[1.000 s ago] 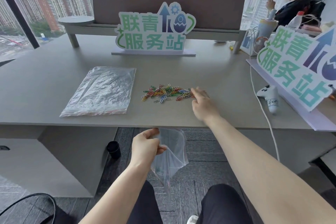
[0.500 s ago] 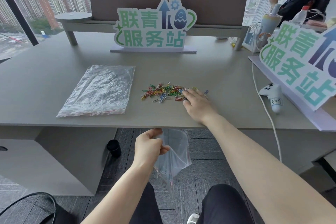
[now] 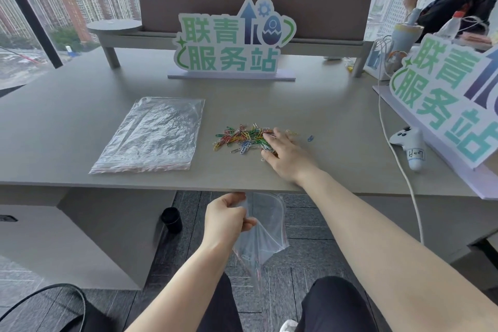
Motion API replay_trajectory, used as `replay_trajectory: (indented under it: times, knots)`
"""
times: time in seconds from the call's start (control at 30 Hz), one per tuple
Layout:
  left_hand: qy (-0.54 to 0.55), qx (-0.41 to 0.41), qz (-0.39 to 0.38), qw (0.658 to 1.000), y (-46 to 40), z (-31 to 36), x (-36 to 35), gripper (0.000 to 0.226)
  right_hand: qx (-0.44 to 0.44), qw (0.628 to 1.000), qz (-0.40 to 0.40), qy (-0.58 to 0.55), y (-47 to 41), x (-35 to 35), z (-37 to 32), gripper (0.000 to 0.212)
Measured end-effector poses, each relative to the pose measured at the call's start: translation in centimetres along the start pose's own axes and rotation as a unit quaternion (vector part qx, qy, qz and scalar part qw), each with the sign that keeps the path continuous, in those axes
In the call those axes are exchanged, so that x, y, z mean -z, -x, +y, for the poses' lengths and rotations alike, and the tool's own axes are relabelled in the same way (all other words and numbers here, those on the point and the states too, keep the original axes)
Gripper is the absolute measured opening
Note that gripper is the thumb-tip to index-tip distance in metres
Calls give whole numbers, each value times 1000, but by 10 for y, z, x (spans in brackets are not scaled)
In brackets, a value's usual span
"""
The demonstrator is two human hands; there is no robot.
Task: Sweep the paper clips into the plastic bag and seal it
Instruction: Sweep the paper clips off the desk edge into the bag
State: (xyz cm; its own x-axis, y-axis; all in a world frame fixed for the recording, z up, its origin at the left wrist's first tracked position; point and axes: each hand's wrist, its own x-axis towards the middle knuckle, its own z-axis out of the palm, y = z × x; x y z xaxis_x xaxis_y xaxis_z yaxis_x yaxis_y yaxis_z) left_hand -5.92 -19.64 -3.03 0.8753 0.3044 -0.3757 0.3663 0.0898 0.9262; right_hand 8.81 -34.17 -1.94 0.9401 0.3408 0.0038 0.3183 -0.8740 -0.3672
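Coloured clips [image 3: 244,139] lie heaped mid-desk [image 3: 80,116], the right hand [image 3: 283,155] spread flat on the heap's 3 o'clock end, while the left hand [image 3: 225,219] pinches the bag [image 3: 265,240] open under the desk edge at 6 o'clock; sweeping is under way, so the next move probably calls for dragging toward 6.

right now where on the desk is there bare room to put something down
Bare desk lies left of the flat stack of plastic bags, between that stack and the paper clips, and behind the clips up to the green sign. It is crowded right of the right hand: a stray blue clip, white cable, white controller.
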Motion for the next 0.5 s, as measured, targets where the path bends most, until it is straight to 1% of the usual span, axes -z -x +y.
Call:
replay_trajectory:
  times: [0.17,0.5]
  knots:
    - [3,4,2,1000,-3,-2,0,50,17,999,-16,36,-2,-8,-3,56]
    - [-5,-14,-6,1000,0,-4,-3,52,12,1000,-15,23,31,-20,-26,56]
